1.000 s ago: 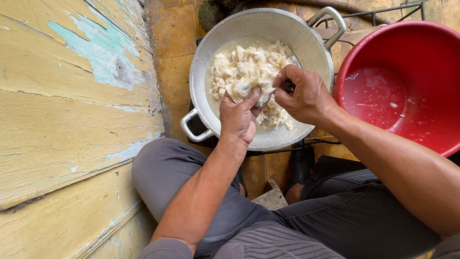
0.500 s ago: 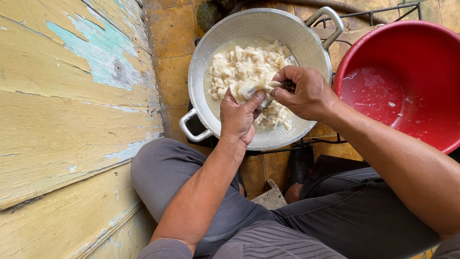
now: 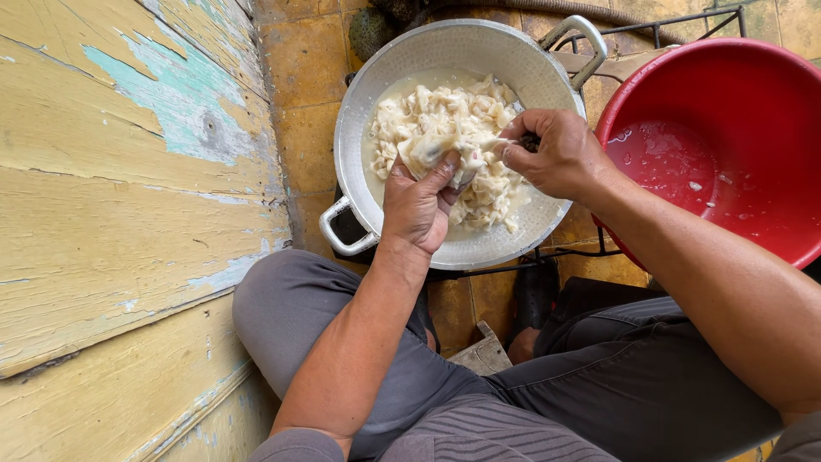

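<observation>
**Both hands work a pale piece over the metal pot**

The left hand (image 3: 419, 205) reaches forward from a bent forearm, its fingers curled up around a pale, wet piece (image 3: 432, 150) held just above the pot's contents. The right hand (image 3: 556, 154) comes in from the right with its wrist cocked and fingers closed on a small dark-handled tool (image 3: 528, 141); whether it is a knife I cannot tell. Its tip meets the held piece.

Against half a second ago, the hands have barely shifted; the left hand holds the piece a touch higher over the heap.

The metal pot (image 3: 376, 77) holds white chunks (image 3: 479, 184) in milky liquid and rests on a wire rack (image 3: 684, 17) over the tiled floor (image 3: 304, 60). A red basin (image 3: 770, 103) stands just right of it, its rim behind the right wrist. A peeling yellow wall (image 3: 111, 214) runs along the left, beside the person's grey-trousered knee (image 3: 291, 312).
</observation>
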